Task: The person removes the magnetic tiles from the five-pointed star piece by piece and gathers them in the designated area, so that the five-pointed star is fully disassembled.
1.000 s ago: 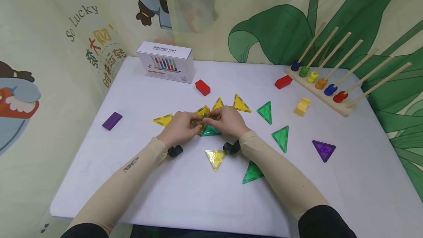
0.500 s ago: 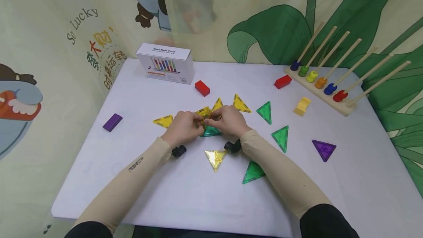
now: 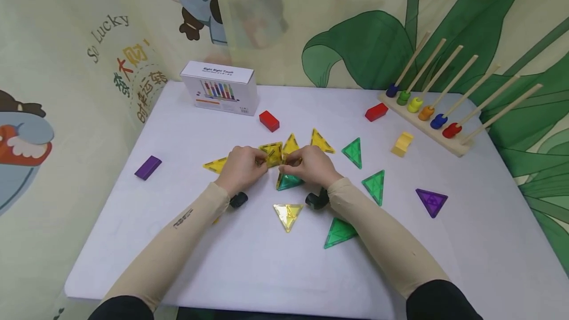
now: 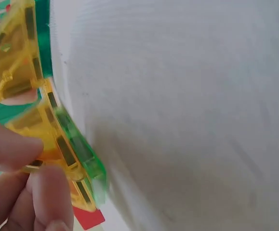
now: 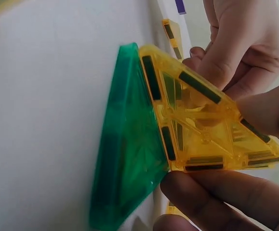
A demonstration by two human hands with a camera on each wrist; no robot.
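Note:
My right hand (image 3: 311, 166) pinches a yellow translucent triangle tile (image 5: 202, 125) between thumb and fingers. In the right wrist view a teal-green triangle tile (image 5: 127, 144) meets it along one edge, the yellow one rising at an angle. To the left, my left hand (image 3: 242, 169) pinches another yellow tile (image 4: 38, 122) by its edge. A bright green tile (image 4: 86, 144) lies along that tile's lower side in the left wrist view. From the head, yellow tiles (image 3: 272, 153) show between the two hands. The left hand partly covers a yellow triangle (image 3: 215, 165) beside it.
Loose triangles lie around: yellow (image 3: 288, 215), green (image 3: 375, 185) and purple (image 3: 432, 202). Red blocks (image 3: 269, 121), a yellow block (image 3: 402, 144) and a purple block (image 3: 148, 167) sit farther out. A white box (image 3: 220, 90) and a wooden peg rack (image 3: 426, 122) stand at the back.
My hands have drawn slightly apart, opening a gap between the yellow tiles. The teal-green tile has shifted a little right with my right hand. The head view has also shifted slightly.

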